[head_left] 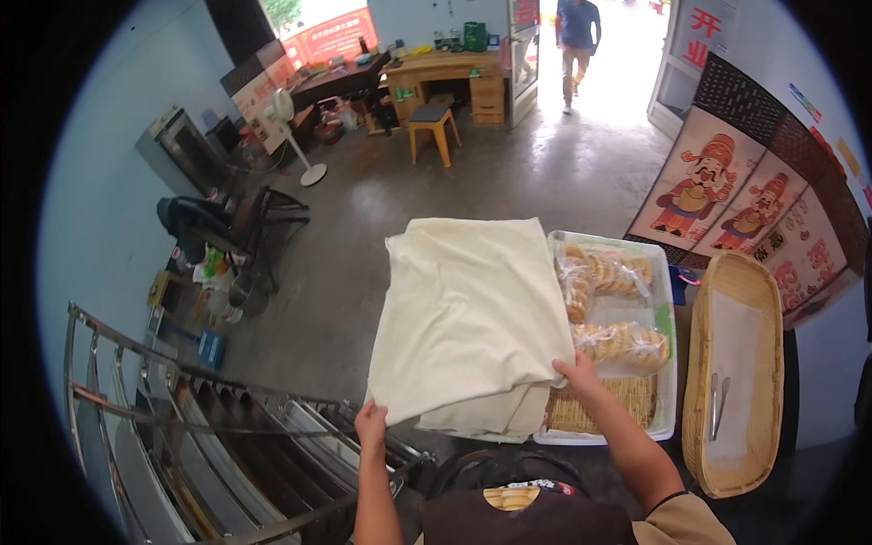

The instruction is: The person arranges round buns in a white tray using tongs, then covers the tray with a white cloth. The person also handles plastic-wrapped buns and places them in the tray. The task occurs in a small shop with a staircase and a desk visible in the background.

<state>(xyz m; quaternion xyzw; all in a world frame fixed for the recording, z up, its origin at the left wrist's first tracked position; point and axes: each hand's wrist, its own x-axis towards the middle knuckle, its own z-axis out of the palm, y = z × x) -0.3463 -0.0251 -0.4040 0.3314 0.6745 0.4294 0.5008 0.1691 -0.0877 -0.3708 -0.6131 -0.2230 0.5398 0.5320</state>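
Note:
A large cream cloth [468,304] lies spread in front of me, its near edge lifted between my two hands. My left hand [371,423] pinches the near left corner. My right hand [578,371] grips the near right edge, beside a white tray [670,400]. Under the lifted edge shows another fold of pale cloth [490,413]; whatever both cover is hidden. In the tray are clear bags of round, flat baked goods [622,345], with a slatted bamboo mat [618,404] at the near end.
Right of the tray stands a long wicker basket [699,400] with metal tongs [718,409] on its white liner. A metal rack [227,445] is at the lower left. Farther off are a folding screen [708,182], a yellow stool [431,127], a fan [295,136] and a person [577,41] in the doorway.

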